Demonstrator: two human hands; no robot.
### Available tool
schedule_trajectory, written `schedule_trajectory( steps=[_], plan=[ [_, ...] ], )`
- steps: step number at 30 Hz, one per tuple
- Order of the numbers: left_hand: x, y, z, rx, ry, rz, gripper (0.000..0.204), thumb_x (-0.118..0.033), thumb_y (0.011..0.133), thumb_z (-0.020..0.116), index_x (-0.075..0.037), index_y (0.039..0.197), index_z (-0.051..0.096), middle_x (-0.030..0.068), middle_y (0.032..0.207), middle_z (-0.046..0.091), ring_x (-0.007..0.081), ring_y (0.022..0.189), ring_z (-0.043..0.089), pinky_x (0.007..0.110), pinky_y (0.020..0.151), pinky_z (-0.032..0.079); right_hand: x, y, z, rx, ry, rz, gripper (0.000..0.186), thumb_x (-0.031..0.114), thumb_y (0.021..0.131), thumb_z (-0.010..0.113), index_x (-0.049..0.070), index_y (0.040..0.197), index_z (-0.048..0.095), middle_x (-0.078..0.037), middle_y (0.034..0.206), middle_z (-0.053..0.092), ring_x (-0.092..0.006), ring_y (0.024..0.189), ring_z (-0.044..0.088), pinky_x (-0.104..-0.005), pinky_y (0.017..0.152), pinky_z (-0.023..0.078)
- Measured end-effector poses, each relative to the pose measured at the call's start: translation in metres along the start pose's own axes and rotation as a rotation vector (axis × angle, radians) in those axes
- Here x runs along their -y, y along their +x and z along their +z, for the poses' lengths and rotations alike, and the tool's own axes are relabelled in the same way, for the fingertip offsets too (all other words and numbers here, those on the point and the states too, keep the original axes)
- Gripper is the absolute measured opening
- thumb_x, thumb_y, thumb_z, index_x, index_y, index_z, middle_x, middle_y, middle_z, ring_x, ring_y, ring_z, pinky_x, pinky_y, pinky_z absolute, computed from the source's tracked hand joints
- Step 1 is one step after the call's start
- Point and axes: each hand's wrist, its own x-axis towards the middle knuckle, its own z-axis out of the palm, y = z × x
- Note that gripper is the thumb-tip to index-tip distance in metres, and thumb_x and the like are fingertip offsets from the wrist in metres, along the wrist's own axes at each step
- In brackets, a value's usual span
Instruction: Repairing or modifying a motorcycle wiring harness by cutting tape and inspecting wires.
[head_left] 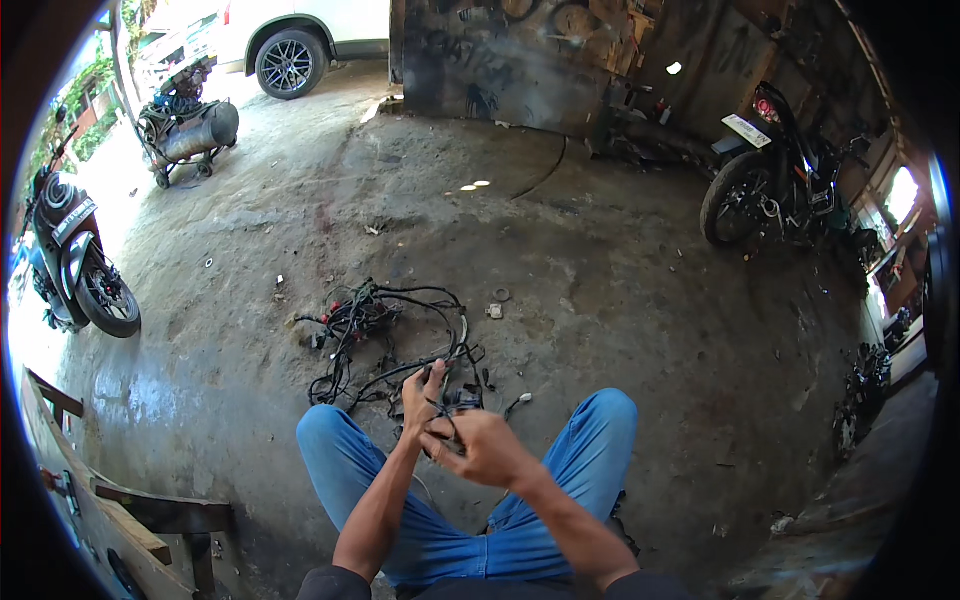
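Note:
A tangled black wiring harness (362, 318) lies on the floor in front of my knees, with red connectors among its wires. One end of it comes up between my legs, where both hands are. My left hand (418, 402) is closed round a bundle of its wires, thumb pointing away from me. Just to the right and nearer, my right hand (484, 446) is curled with its fingers closed at black wire of the same harness. The fingertips are partly hidden. A small white connector (525, 398) sticks out at the right end of the wires.
A wooden bench (110, 490) stands at the near left. Motorcycles are parked at the left (85, 255) and far right (765, 175). An air compressor (190, 130) and a white car (300, 45) stand far off. Small bits, including a pale block (494, 311), lie beyond the harness.

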Motion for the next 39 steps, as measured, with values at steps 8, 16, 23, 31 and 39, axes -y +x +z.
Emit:
schedule_trajectory(
  steps=[8,16,23,31,39],
  plan=[
    [-0.012,-0.005,0.007,0.074,-0.211,-0.278,0.051,-0.048,0.106,0.051,-0.001,0.097,0.069,-0.0048,0.067,0.047,0.0067,0.053,0.038,0.026,0.047,0.029,-0.102,0.089,-0.140,-0.378,-0.287,0.520,0.030,0.018,0.088,0.066,0.005,0.115,0.073,-0.019,0.100,0.075,-0.0309,0.090,0.074,-0.0402,0.085,0.056],
    [-0.003,-0.003,0.006,0.282,-0.483,-0.776,0.037,-0.032,0.109,0.048,0.001,0.097,0.061,-0.0021,0.072,0.037,0.0084,0.057,0.031,0.027,0.049,0.028,-0.040,0.150,-0.095,-0.018,-0.263,-0.142,0.049,0.018,0.090,0.070,0.011,0.138,0.061,-0.015,0.133,0.063,-0.0315,0.126,0.059,-0.0439,0.108,0.047],
    [0.026,0.002,-0.004,0.271,-0.670,-0.845,0.022,-0.020,0.108,0.050,-0.007,0.090,0.044,-0.0014,0.072,0.037,0.0101,0.059,0.035,0.026,0.050,0.033,-0.105,0.101,-0.043,-0.459,0.354,0.201,0.031,0.013,0.098,0.062,0.005,0.127,0.067,-0.013,0.121,0.070,-0.0241,0.114,0.066,-0.0355,0.098,0.051],
    [0.010,-0.001,0.006,0.427,-0.716,-0.937,0.017,-0.021,0.108,0.052,-0.005,0.103,0.054,-0.0031,0.072,0.048,0.0024,0.050,0.040,0.020,0.045,0.041,-0.211,-0.037,0.137,-0.598,0.993,0.530,0.040,-0.007,0.097,0.051,0.004,0.135,0.056,-0.008,0.112,0.069,-0.0132,0.086,0.067,-0.0246,0.071,0.054],
    [-0.027,-0.011,-0.016,0.456,-0.315,-0.795,0.027,-0.034,0.107,0.057,-0.008,0.105,0.058,-0.0008,0.079,0.056,0.0029,0.049,0.033,0.024,0.049,0.035,-0.178,-0.037,0.087,-0.329,0.678,0.574,0.018,0.009,0.099,0.061,0.000,0.111,0.071,-0.006,0.099,0.071,-0.0120,0.094,0.066,-0.0257,0.082,0.050]
  ],
)
